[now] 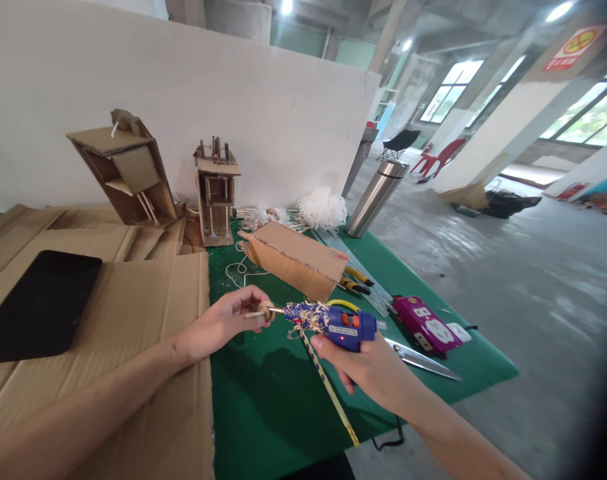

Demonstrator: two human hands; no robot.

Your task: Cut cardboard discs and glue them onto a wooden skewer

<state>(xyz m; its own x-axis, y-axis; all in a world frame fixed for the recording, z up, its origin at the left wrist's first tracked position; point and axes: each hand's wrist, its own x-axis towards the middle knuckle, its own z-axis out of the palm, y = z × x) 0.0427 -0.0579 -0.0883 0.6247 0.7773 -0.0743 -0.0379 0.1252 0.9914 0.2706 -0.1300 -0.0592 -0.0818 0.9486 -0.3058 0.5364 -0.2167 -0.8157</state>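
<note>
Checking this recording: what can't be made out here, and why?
All in the head view:
- Small brown piece: full shape, partly covered by the left hand.
- Glue gun: trigger, behind the right hand.
- Scissors: pivot, behind the glue gun and right hand.
- Black flat object: far side, cut off by the left edge.
- Column sign: lettering, too small and blurred.

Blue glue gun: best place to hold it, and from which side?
The blue glue gun is probably best held by its handle, mostly hidden in the right hand, coming from the right. Its rear end faces that way; the metal nozzle points left at the small brown piece in the left hand and may be hot. Debris clings to the front body, likely a poor hold.
</note>
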